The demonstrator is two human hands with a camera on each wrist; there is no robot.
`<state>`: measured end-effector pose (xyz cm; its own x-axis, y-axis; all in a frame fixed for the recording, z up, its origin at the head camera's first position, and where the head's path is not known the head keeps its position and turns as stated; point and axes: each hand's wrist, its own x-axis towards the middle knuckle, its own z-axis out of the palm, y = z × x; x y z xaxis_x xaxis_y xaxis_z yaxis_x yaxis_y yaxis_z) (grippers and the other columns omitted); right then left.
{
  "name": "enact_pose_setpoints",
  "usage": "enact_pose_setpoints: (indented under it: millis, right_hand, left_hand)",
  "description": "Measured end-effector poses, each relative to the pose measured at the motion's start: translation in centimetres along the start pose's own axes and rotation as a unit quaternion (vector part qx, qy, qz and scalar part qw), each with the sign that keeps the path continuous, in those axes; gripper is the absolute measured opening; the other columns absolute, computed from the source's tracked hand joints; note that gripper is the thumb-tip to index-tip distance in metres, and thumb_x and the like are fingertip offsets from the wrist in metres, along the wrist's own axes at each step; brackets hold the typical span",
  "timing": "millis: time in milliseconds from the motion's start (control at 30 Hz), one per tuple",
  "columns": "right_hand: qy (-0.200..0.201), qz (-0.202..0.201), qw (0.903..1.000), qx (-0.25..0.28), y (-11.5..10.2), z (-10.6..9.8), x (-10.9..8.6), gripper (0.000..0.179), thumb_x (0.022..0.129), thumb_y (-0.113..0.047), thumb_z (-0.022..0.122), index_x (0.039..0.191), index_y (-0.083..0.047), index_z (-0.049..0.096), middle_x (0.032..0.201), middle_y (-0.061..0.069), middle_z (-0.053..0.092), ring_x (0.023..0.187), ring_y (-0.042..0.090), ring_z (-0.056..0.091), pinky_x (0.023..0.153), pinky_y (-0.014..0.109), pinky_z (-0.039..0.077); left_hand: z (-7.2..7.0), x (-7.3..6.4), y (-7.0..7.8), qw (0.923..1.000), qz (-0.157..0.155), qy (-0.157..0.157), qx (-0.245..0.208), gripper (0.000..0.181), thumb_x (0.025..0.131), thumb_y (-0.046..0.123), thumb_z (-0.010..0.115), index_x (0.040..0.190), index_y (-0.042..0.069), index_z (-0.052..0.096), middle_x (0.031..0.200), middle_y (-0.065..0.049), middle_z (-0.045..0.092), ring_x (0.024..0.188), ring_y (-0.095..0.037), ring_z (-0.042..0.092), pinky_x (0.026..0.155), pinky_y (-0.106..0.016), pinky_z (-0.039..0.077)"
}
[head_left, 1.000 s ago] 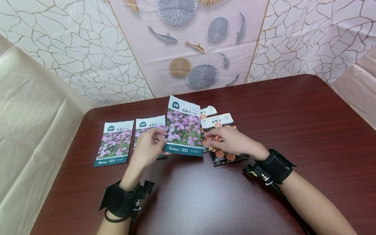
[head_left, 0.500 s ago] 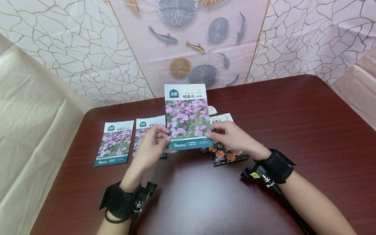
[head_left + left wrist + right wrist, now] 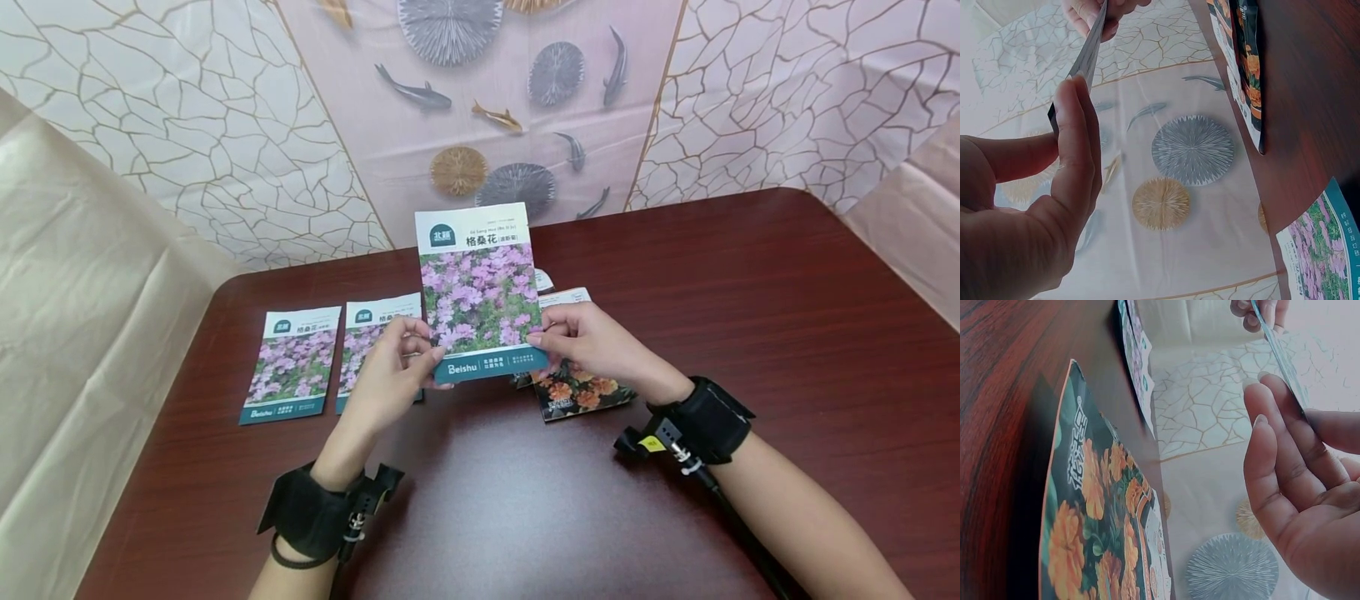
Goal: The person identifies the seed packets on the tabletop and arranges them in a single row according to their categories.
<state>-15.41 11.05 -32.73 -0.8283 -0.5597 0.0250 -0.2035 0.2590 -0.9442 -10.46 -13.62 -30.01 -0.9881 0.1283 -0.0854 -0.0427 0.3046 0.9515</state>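
A seed packet with pink-purple flowers and a teal bottom band is held up off the table, facing the head camera. My left hand pinches its lower left edge between thumb and fingers. At the lower right edge, my right hand pinches it the same way. In the left wrist view the packet appears nearly edge-on between both hands. Below my right hand lie orange-flower seed packets, overlapping and partly hidden. Behind my left hand lies another pink-flower packet, partly covered by the hand.
A further pink-flower packet lies flat at the left of the dark red wooden table. Patterned cloth hangs behind the table's far edge. Black camera straps wrap both wrists.
The pink-flower packet has been raised and turned to face the head camera. My right hand has left the orange-flower packets and taken hold of its right edge.
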Motion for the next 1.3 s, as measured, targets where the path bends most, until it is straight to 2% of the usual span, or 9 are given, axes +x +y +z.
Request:
enact_pose_setpoints:
  millis: [167,300,467,600,700,867,1100,1167,1300]
  right_hand:
    - [-0.011,-0.008,0.9999,-0.001,0.1,0.0,0.1,0.024,0.093,-0.011,0.053,0.072,-0.001,0.049,0.061,0.016,0.059,0.044,0.026,0.047,0.038,0.023,0.031]
    - [-0.006,-0.001,1.0,-0.005,0.1,0.1,0.1,0.015,0.092,-0.011,0.054,0.086,0.002,0.059,0.068,0.01,0.063,0.06,0.029,0.059,0.039,0.025,0.035]
    - [-0.016,0.0,0.9998,0.011,0.3,0.2,0.2,0.019,0.093,-0.007,0.052,0.105,0.006,0.06,0.079,0.015,0.067,0.077,0.034,0.064,0.037,0.023,0.033]
    - [-0.037,-0.023,0.9986,0.03,0.6,0.4,0.3,0.022,0.092,0.0,0.049,0.109,0.012,0.056,0.088,0.022,0.065,0.083,0.039,0.063,0.054,0.03,0.051]
    - [-0.044,-0.042,0.9975,0.034,1.0,0.6,0.4,0.021,0.091,0.004,0.048,0.108,0.016,0.054,0.092,0.025,0.064,0.084,0.041,0.061,0.074,0.042,0.051]
    - [-0.037,-0.052,0.9967,-0.05,1.3,0.9,0.3,0.021,0.091,-0.005,0.054,0.107,0.007,0.06,0.095,0.016,0.065,0.085,0.029,0.062,0.072,0.035,0.051]
    - [-0.089,-0.091,0.9657,-0.226,1.6,1.7,0.1,0.029,0.091,-0.012,0.056,0.117,0.001,0.059,0.111,0.01,0.063,0.098,0.018,0.059,0.08,0.037,0.047]
    - [-0.111,-0.096,0.955,-0.258,1.6,1.9,0.0,0.032,0.091,-0.013,0.057,0.119,0.0,0.058,0.11,0.009,0.063,0.093,0.018,0.06,0.079,0.038,0.047]
    - [-0.152,-0.086,0.9413,-0.289,1.7,2.1,0.0,0.035,0.091,-0.015,0.057,0.123,-0.002,0.056,0.117,0.011,0.059,0.102,0.021,0.057,0.084,0.037,0.045]
  left_hand:
    - [-0.4,0.1,0.0,1.0,-0.007,-0.002,-0.006,0.019,0.092,0.001,0.05,0.109,0.001,0.04,0.082,-0.013,0.051,0.07,-0.027,0.062,0.066,-0.037,0.054]
    - [-0.8,0.1,-0.1,0.9999,-0.011,-0.001,-0.003,0.02,0.093,0.001,0.05,0.109,0.001,0.039,0.08,-0.013,0.05,0.069,-0.027,0.062,0.066,-0.038,0.054]
    - [-1.4,0.3,-0.2,0.9993,-0.025,0.008,0.026,0.02,0.093,0.002,0.05,0.111,0.0,0.04,0.082,-0.014,0.052,0.067,-0.027,0.062,0.069,-0.042,0.053]
    - [-1.9,0.5,-0.3,0.9976,-0.05,0.009,0.048,0.022,0.094,0.002,0.048,0.113,-0.001,0.039,0.089,-0.016,0.053,0.068,-0.023,0.063,0.069,-0.04,0.053]
    - [-2.1,0.7,-0.6,0.9959,-0.063,0.008,0.064,0.022,0.094,0.002,0.047,0.114,-0.002,0.039,0.092,-0.017,0.053,0.069,-0.024,0.063,0.069,-0.038,0.053]
    - [-2.4,1.1,-1.3,0.9919,-0.082,0.013,0.096,0.021,0.094,0.002,0.047,0.113,-0.003,0.039,0.095,-0.018,0.054,0.071,-0.032,0.063,0.068,-0.036,0.054]
    - [-3.0,1.6,-2.2,0.9848,-0.092,0.003,0.147,0.02,0.094,0.003,0.048,0.111,-0.004,0.04,0.088,-0.017,0.054,0.068,-0.029,0.066,0.065,-0.035,0.054]
    - [-3.1,1.8,-2.4,0.9837,-0.091,-0.001,0.155,0.02,0.093,0.002,0.048,0.11,-0.004,0.04,0.086,-0.016,0.053,0.068,-0.028,0.066,0.065,-0.034,0.054]
    - [-3.1,2.0,-2.6,0.983,-0.093,-0.009,0.158,0.021,0.093,0.002,0.049,0.112,-0.005,0.04,0.088,-0.018,0.054,0.067,-0.028,0.066,0.064,-0.034,0.054]
